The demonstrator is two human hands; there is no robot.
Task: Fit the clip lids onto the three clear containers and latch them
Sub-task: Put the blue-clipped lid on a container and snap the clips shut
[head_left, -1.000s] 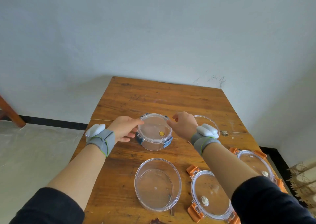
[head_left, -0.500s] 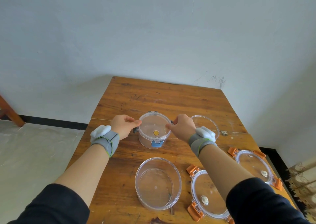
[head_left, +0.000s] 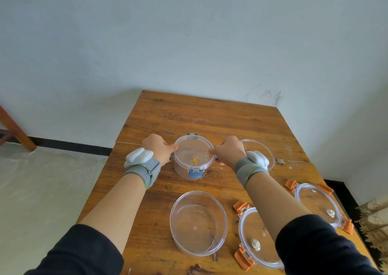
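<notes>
A small clear container (head_left: 190, 171) with a blue-clip lid (head_left: 193, 154) on top stands mid-table. My left hand (head_left: 158, 150) presses its left side clip and my right hand (head_left: 227, 152) presses its right side clip. The front blue clip (head_left: 195, 173) lies folded down. A larger clear container (head_left: 198, 222) stands uncovered near the front edge. Another uncovered container (head_left: 263, 152) sits partly hidden behind my right wrist. Two orange-clip lids lie flat: one (head_left: 257, 238) under my right forearm, one (head_left: 319, 203) at the right edge.
The wooden table (head_left: 210, 119) stands against a pale wall, with its far half bare. Its right edge runs close to the right-hand lid. A reddish wooden leg (head_left: 15, 132) stands on the floor at far left.
The blue-lidded container has been turned so one clip faces me and lies folded down. Both hands have moved from the lid's rim onto the left and right side clips.
</notes>
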